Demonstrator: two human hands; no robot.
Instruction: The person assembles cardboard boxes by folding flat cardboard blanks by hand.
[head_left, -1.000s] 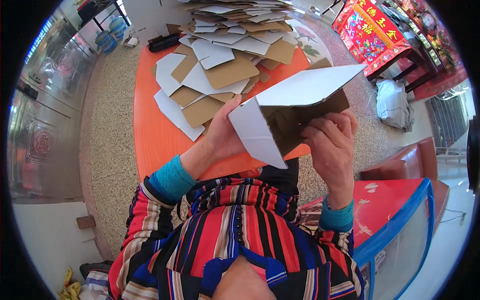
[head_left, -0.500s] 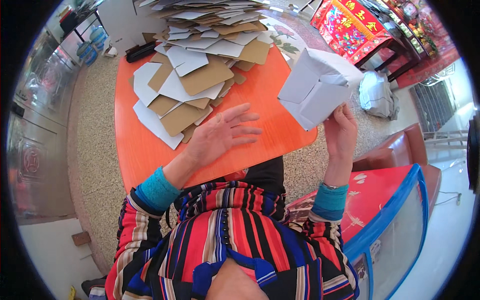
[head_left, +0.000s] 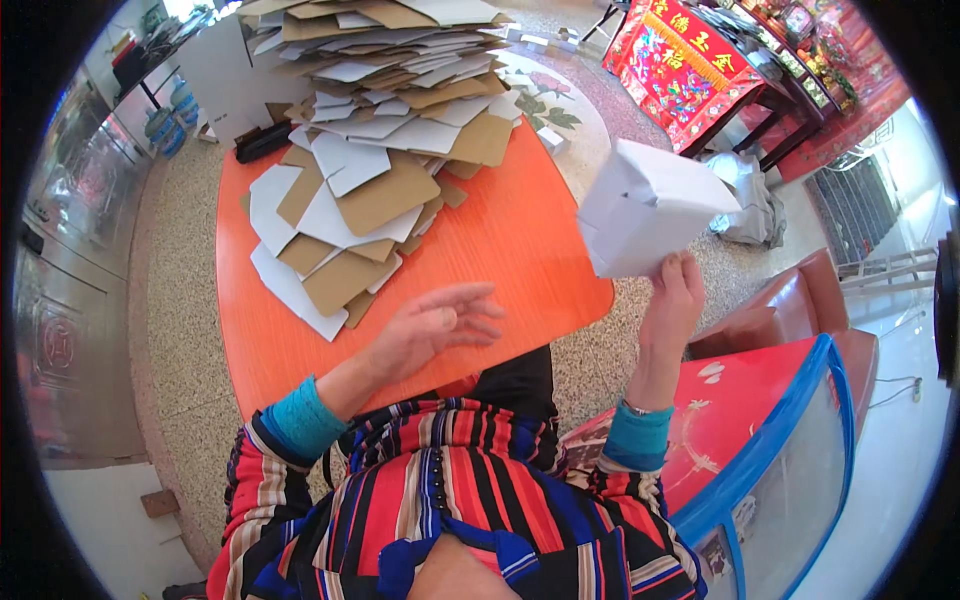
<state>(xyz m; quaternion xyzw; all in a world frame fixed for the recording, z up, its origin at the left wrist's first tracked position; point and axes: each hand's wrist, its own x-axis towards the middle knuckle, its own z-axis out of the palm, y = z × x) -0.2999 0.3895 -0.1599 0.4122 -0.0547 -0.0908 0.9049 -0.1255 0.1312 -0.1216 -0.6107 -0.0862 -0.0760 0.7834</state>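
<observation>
My right hand [head_left: 672, 300] pinches the lower edge of a white cardboard box [head_left: 655, 212], folded into shape and held up past the table's right corner. Its near end looks closed by tucked flaps; the far end is hard to make out. Over the front part of the orange table [head_left: 500, 265], my left hand [head_left: 440, 325] hovers with nothing in it, fingers stretched out. Beyond that hand rises a tall, slanting pile of flat box blanks [head_left: 390, 190], white on one side and brown on the other.
A black object [head_left: 263, 142] lies at the table's far left by a white upright panel [head_left: 225, 85]. To the right are a brown leather seat [head_left: 785, 305] and a blue-framed screen panel [head_left: 790, 480]. A red-draped table [head_left: 680, 75] and a grey-white bag [head_left: 750, 205] stand farther off.
The box has turned in my right hand and sits slightly lower in view. My left hand has moved a little down and left, its fingers closer together. The whole view has shifted somewhat.
</observation>
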